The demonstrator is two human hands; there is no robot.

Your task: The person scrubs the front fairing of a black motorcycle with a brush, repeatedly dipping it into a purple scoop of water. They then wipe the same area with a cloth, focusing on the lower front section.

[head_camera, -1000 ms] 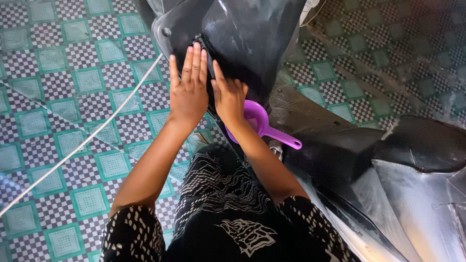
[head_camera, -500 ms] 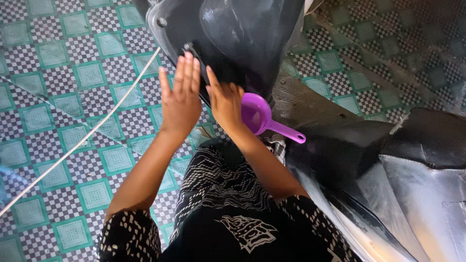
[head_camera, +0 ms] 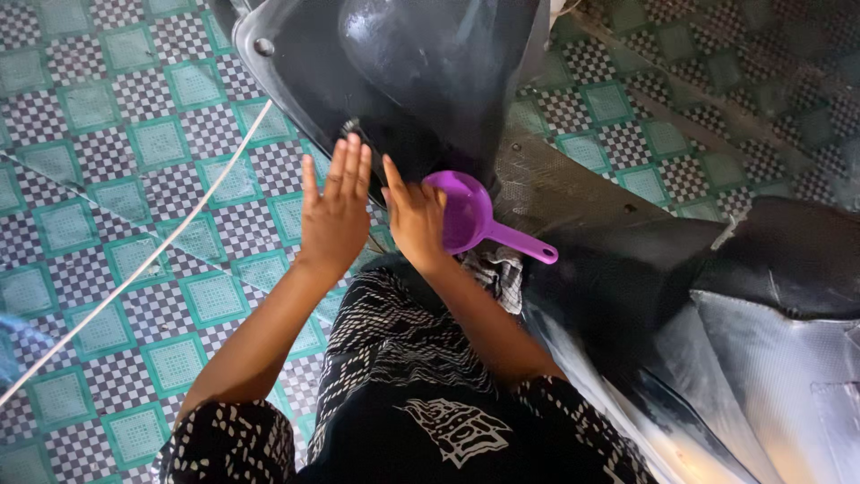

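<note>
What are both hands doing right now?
Left hand: open, flat, holding nothing.
Right hand: open, holding nothing, beside the purple scoop.

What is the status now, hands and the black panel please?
Left hand open, flat, fingertips at black panel edge. Right hand open beside it, against purple scoop. White cord lies on floor to the left, clear of both hands.

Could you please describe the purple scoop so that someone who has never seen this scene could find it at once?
Start at the big glossy black panel at top centre. Just below its lower edge, beside the right hand, lies the purple scoop, handle pointing right. It is the only bright purple thing among black and grey parts.
</note>
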